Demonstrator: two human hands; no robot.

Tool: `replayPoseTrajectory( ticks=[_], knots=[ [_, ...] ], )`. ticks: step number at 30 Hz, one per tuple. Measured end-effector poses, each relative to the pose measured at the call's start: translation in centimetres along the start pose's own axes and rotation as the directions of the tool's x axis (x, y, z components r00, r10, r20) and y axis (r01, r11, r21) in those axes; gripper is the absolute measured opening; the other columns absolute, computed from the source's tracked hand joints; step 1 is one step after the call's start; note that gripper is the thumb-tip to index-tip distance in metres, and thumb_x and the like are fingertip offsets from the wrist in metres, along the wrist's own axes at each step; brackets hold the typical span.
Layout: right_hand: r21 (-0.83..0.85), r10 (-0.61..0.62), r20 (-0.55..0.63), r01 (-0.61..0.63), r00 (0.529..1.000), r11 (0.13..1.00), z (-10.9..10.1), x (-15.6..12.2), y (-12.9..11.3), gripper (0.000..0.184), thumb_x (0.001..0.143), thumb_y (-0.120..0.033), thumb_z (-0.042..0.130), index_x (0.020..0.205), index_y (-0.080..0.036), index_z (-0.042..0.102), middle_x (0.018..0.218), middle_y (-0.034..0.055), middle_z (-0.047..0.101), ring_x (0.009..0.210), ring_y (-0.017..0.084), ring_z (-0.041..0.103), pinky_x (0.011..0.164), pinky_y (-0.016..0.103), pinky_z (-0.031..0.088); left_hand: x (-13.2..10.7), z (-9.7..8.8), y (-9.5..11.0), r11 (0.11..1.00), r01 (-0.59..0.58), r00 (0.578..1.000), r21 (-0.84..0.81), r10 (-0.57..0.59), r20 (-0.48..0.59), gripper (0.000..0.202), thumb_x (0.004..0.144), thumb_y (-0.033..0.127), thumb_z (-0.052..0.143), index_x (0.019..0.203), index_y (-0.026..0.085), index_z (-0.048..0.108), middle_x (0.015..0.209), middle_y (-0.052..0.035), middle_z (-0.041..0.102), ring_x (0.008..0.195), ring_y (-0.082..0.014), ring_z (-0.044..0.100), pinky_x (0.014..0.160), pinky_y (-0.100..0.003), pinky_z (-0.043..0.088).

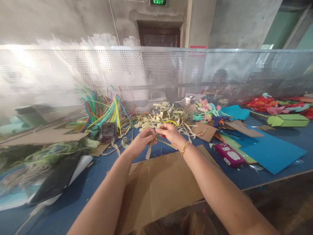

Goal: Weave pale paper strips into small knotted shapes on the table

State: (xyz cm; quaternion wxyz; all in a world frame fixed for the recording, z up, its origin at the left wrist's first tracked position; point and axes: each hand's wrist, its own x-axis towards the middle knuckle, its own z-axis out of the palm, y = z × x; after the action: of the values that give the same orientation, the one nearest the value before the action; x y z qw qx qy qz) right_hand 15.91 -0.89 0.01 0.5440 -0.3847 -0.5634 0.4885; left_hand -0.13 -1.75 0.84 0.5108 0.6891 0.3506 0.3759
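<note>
My left hand (144, 138) and my right hand (170, 133) meet above the far edge of a cardboard sheet (158, 186). Both are closed in a pinch, fingertips almost touching. Between them is a small piece with pale green strips (149, 151) hanging below the left fingers and slanting out under the right hand. Its upper part is mostly hidden by my fingers. Just beyond lies a heap of similar pale strips (161, 114). A gold bracelet (185, 148) circles my right wrist.
A bundle of coloured stems (102, 109) stands back left. Behind the heap is a clear bottle (189, 109). To the right lie a magenta box (229, 155) and blue sheets (271, 150). A black folder (57, 179) lies left. A perforated metal screen (117, 68) runs along the back.
</note>
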Motion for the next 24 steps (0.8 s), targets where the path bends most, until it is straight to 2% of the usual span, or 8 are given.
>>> replayPoseTrajectory(
  ticks=[5,12,15,18,20,24],
  knots=[
    [0.004,0.039,-0.074,-0.039,0.997,0.999,-0.03,-0.12,-0.08,0.024,0.064,-0.036,0.070,0.064,-0.017,0.055,0.054,-0.0041,0.054,0.050,0.008,0.049,0.049,0.021,0.037,0.15,-0.08,-0.16,0.999,-0.028,0.999,-0.033,0.029,0.027,0.016,0.081,0.034,0.057,0.085,0.021,0.048,0.066,0.0033,0.057,0.063,-0.0117,0.053,0.061,-0.024,0.035],
    [-0.017,0.027,-0.322,-0.035,0.946,0.999,-0.43,0.54,0.30,0.020,0.064,-0.033,0.067,0.064,-0.017,0.055,0.058,-0.0023,0.058,0.050,0.009,0.051,0.047,0.021,0.037,0.10,-0.19,-0.21,0.996,0.001,0.997,-0.086,0.005,0.071,0.018,0.081,0.035,0.056,0.089,0.020,0.051,0.065,0.0025,0.054,0.059,-0.0114,0.049,0.056,-0.024,0.034],
    [0.029,0.016,-0.315,-0.007,0.949,1.000,-0.19,0.50,0.19,0.022,0.065,-0.036,0.066,0.064,-0.017,0.055,0.061,-0.0016,0.059,0.052,0.009,0.053,0.049,0.022,0.038,0.05,-0.08,-0.20,0.995,0.027,0.999,-0.096,-0.024,0.042,0.019,0.079,0.036,0.058,0.088,0.020,0.053,0.064,0.0029,0.053,0.058,-0.0115,0.048,0.057,-0.024,0.035],
    [0.036,0.005,-0.272,0.005,0.962,0.999,0.13,0.28,-0.05,0.023,0.065,-0.037,0.067,0.065,-0.018,0.055,0.062,-0.0014,0.060,0.055,0.010,0.055,0.050,0.022,0.040,0.12,0.04,-0.29,0.997,0.011,1.000,-0.077,-0.010,0.016,0.025,0.073,0.037,0.066,0.089,0.019,0.057,0.079,0.0009,0.058,0.072,-0.0136,0.055,0.069,-0.026,0.041],
    [0.023,-0.011,-0.265,0.018,0.964,1.000,0.22,0.17,-0.16,0.023,0.064,-0.037,0.068,0.066,-0.018,0.055,0.060,-0.0020,0.058,0.055,0.011,0.055,0.050,0.022,0.040,0.24,0.07,-0.46,0.999,-0.014,1.000,-0.031,0.014,0.010,0.030,0.068,0.037,0.071,0.088,0.019,0.060,0.084,-0.0002,0.061,0.078,-0.0158,0.057,0.077,-0.029,0.042],
    [0.005,-0.044,-0.294,0.048,0.955,0.999,0.17,0.21,-0.10,0.025,0.064,-0.039,0.069,0.065,-0.018,0.055,0.059,-0.0022,0.058,0.054,0.010,0.054,0.052,0.023,0.040,0.40,-0.06,-0.75,0.997,-0.013,1.000,0.071,0.013,0.005,0.029,0.066,0.039,0.073,0.085,0.018,0.067,0.082,-0.0021,0.066,0.080,-0.0187,0.058,0.081,-0.032,0.042]
  ],
)
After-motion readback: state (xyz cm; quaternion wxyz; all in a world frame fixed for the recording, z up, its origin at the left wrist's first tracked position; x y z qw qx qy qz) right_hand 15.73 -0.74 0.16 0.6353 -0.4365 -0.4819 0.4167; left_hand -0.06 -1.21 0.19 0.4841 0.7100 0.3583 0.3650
